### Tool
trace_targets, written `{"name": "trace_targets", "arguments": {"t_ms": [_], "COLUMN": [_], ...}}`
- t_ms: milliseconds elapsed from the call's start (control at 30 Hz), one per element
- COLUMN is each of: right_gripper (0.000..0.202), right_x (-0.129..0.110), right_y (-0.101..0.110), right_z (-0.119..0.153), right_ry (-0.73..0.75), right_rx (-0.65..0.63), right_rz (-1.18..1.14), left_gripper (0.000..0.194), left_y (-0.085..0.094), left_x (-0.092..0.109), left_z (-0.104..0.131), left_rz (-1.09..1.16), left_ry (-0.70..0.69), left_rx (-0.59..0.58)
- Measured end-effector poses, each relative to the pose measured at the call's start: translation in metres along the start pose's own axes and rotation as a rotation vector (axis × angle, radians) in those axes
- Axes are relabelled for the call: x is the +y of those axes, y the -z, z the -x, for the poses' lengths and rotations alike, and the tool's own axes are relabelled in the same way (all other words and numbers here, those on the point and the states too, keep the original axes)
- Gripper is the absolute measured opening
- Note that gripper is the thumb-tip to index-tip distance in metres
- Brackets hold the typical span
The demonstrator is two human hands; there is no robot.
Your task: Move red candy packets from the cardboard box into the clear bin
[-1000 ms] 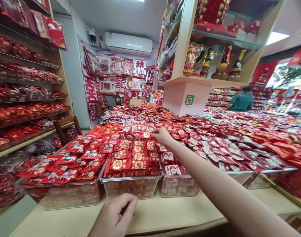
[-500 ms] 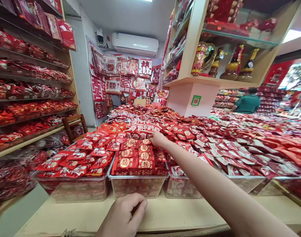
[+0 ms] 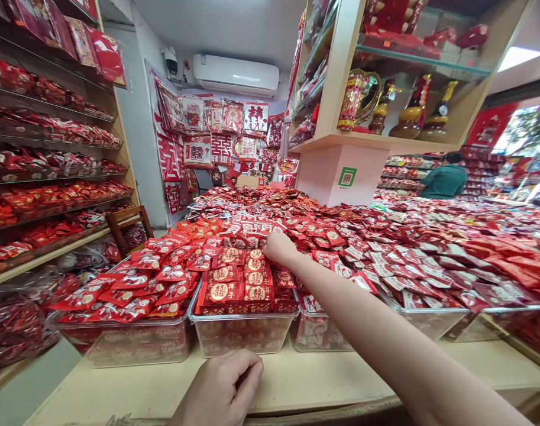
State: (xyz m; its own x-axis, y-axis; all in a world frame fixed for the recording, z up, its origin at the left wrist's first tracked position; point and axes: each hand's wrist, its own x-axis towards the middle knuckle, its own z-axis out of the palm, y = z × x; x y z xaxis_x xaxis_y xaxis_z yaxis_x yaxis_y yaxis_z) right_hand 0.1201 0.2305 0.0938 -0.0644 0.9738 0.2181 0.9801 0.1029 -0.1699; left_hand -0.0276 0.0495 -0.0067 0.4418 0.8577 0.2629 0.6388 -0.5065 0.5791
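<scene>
My right hand (image 3: 280, 248) reaches over the middle clear plastic bin (image 3: 243, 343), its fingers bent down at the back right of the red packets (image 3: 220, 292) with gold round double-happiness prints. The packets stand in neat rows inside the bin. The back of the hand hides the fingertips and anything between them. My left hand (image 3: 225, 381) rests in a loose fist at the front of the pale table (image 3: 314, 378), just before the middle bin, with nothing seen in it.
On the left stands another clear bin (image 3: 141, 343) heaped with red packets; more bins line the right. A wooden chair (image 3: 128, 228) and stocked shelves (image 3: 52, 124) are at the left. A glass-shelved cabinet (image 3: 332, 127) overhangs the right side. A person in green (image 3: 445, 179) stands far off.
The view has shifted slightly, moving the scene a little left. My right hand stays at the back of the middle bin, its knuckles slightly more bunched. My left hand keeps its place.
</scene>
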Motion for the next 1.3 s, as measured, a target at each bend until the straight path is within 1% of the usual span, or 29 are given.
{"name": "trace_targets", "arguments": {"t_ms": [167, 467, 567, 667, 767, 867, 967, 1067, 1167, 1300], "right_gripper": [0.033, 0.030, 0.031, 0.032, 0.032, 0.034, 0.030, 0.025, 0.023, 0.019], "right_x": [-0.002, -0.003, 0.001, 0.010, 0.022, 0.032, 0.035, 0.033, 0.030, 0.030], "right_y": [0.002, 0.005, 0.010, 0.017, 0.021, 0.019, 0.017, 0.018, 0.026, 0.042], "right_z": [0.002, 0.004, 0.004, 0.005, 0.009, 0.013, 0.013, 0.013, 0.020, 0.044], "right_ry": [-0.027, -0.016, -0.012, -0.012, -0.003, 0.032, 0.075, 0.103, 0.126, 0.173], "right_rx": [0.025, 0.039, 0.047, 0.049, 0.026, -0.024, -0.070, -0.089, -0.094, -0.137], "right_rz": [0.002, 0.027, 0.045, 0.069, 0.093, 0.111, 0.118, 0.120, 0.122, 0.117], "left_gripper": [0.025, 0.026, 0.026, 0.024, 0.024, 0.024, 0.024, 0.024, 0.025, 0.024], "left_y": [0.000, 0.000, 0.000, 0.000, -0.001, -0.001, 0.000, 0.001, 0.001, 0.000], "left_x": [0.000, 0.001, 0.001, 0.001, 0.001, 0.002, 0.002, 0.002, 0.003, 0.002], "left_z": [-0.002, 0.000, 0.000, 0.001, 0.001, 0.000, -0.001, -0.002, -0.002, -0.002], "left_rz": [-0.016, -0.025, -0.023, -0.012, -0.013, -0.032, -0.050, -0.072, -0.082, -0.058], "left_ry": [0.004, 0.013, 0.011, 0.005, 0.005, 0.001, -0.005, -0.022, -0.020, -0.016], "left_rx": [-0.008, -0.017, -0.015, -0.018, -0.017, -0.020, -0.024, -0.025, -0.023, -0.034]}}
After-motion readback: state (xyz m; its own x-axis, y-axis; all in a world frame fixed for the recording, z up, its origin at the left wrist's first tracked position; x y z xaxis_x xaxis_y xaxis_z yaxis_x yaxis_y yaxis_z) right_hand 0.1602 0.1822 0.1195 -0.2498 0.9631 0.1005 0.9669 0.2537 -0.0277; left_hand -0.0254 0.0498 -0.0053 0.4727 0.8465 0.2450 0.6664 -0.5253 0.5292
